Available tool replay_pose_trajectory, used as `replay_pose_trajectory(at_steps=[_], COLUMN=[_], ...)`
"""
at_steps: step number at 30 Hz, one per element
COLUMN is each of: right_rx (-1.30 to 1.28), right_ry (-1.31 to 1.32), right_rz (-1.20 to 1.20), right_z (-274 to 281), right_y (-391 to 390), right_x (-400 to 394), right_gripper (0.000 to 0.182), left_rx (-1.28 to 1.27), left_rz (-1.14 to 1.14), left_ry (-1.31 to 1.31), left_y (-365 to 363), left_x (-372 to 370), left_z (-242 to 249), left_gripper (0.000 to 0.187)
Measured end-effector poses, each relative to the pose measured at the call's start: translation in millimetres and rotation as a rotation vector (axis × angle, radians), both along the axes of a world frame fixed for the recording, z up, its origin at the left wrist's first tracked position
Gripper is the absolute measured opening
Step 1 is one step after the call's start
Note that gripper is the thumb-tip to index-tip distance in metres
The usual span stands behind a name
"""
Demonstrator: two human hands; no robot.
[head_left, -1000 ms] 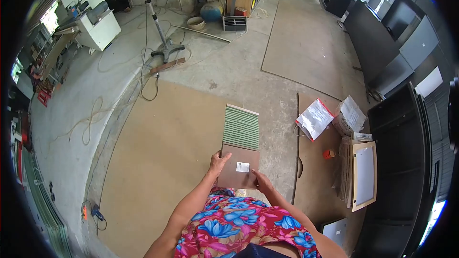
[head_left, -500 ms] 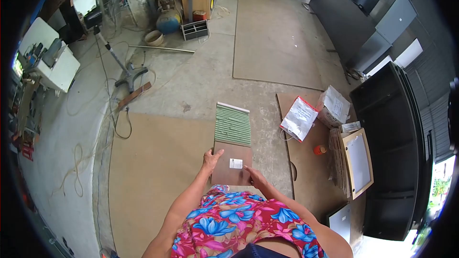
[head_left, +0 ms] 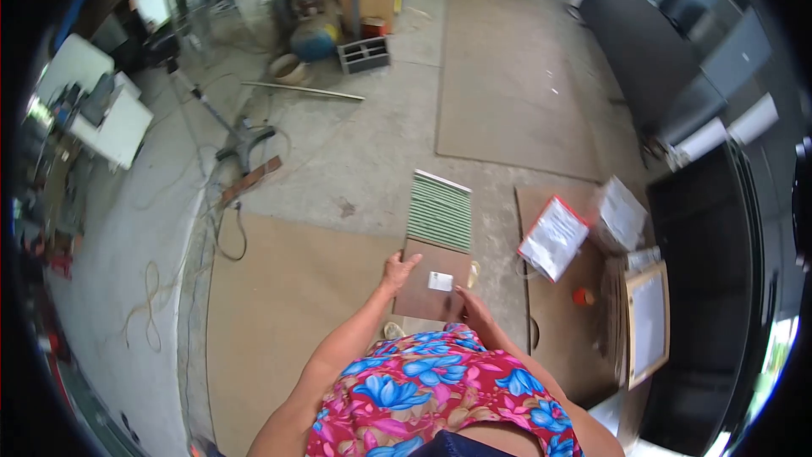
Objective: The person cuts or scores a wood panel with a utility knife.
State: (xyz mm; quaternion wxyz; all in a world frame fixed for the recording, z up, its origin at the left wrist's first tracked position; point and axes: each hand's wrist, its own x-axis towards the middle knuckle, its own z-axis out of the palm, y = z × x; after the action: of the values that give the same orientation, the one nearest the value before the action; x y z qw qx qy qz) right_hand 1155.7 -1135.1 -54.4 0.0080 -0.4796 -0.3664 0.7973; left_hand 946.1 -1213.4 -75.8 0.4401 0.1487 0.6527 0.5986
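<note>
In front of my body I hold a flat brown board [head_left: 420,292] between both hands. A small white label [head_left: 440,281] sits on its face, and its far part is a ribbed green panel [head_left: 439,212] with a pale strip along the far end. My left hand [head_left: 397,272] is closed on the left edge, thumb on top of the board. At the right edge, near the label, my right hand [head_left: 476,309] grips with its fingers partly hidden.
A brown sheet [head_left: 296,305] lies on the floor at left, another sheet [head_left: 516,76] farther ahead. To the right are a white bag with red edging [head_left: 554,238], a wrapped box [head_left: 620,213] and a leaning framed panel [head_left: 648,322]. A fan stand [head_left: 245,142] is at left.
My view has shifted, so the surroundings sit farther right and are slightly blurred. My feet now show beside the board. Both hands keep their hold on it.
</note>
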Motion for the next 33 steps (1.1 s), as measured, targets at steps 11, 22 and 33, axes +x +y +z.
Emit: replay_pose_trajectory(at_steps=[11,22,33], right_rx=[0.042,-0.053,0.472], right_ry=[-0.109,0.141,-0.111], right_rz=[0.046,-0.163,-0.207], right_z=[-43.0,-28.4,-5.7], right_y=[242.9,350.3,419.6], right_x=[-39.4,-173.8,-366.5], right_gripper=[0.038,0.05,0.057], left_rx=[0.024,0.017,-0.101], left_rz=[0.143,0.282,0.204], left_ry=[0.124,-0.008,0.223], left_y=[206.0,307.1,386.9], left_x=[-35.9,-147.2,-328.0], left_z=[-27.4,-25.2,16.2], left_gripper=[0.044,0.041,0.054])
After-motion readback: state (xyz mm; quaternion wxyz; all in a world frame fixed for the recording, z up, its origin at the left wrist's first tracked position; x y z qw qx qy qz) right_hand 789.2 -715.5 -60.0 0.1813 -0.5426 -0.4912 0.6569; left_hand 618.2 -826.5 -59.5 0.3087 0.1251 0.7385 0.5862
